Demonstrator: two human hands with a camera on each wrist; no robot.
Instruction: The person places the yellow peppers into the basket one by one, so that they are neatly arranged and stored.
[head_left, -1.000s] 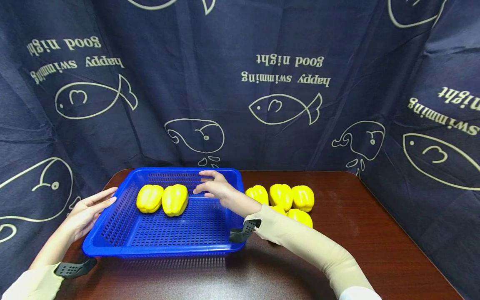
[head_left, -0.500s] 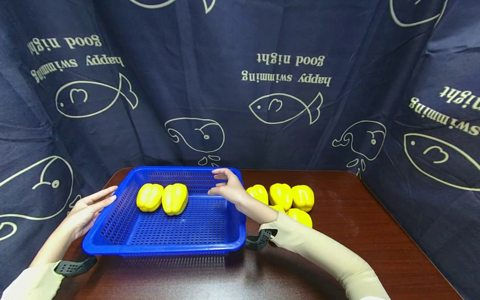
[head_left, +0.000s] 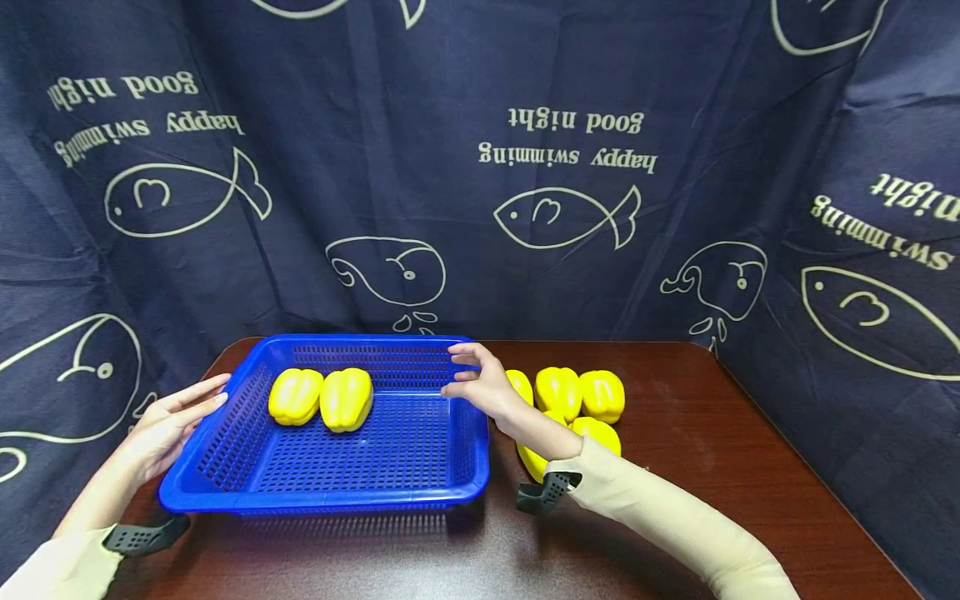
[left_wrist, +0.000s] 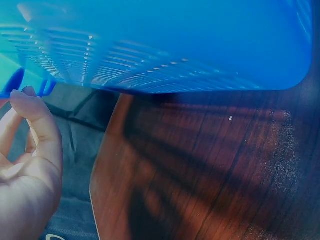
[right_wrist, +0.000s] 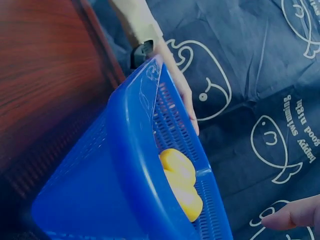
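Left grip (head_left: 163, 425) on basket (head_left: 322, 502) (blue).

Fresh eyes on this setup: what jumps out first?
Probably the blue perforated basket on the left, two yellow bell peppers in its left half, the left hand holding its left rim. Next, the cluster of yellow bell peppers on the table, right of it, partly behind the right arm. Behind, the navy curtain carries upside-down "happy swimming" lettering.

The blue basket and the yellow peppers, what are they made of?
The blue basket looks like shiny molded plastic: smooth rim, neat rows of holes. The yellow peppers look smooth and glossy, with very even color: maybe plastic, though real ones could shine too.
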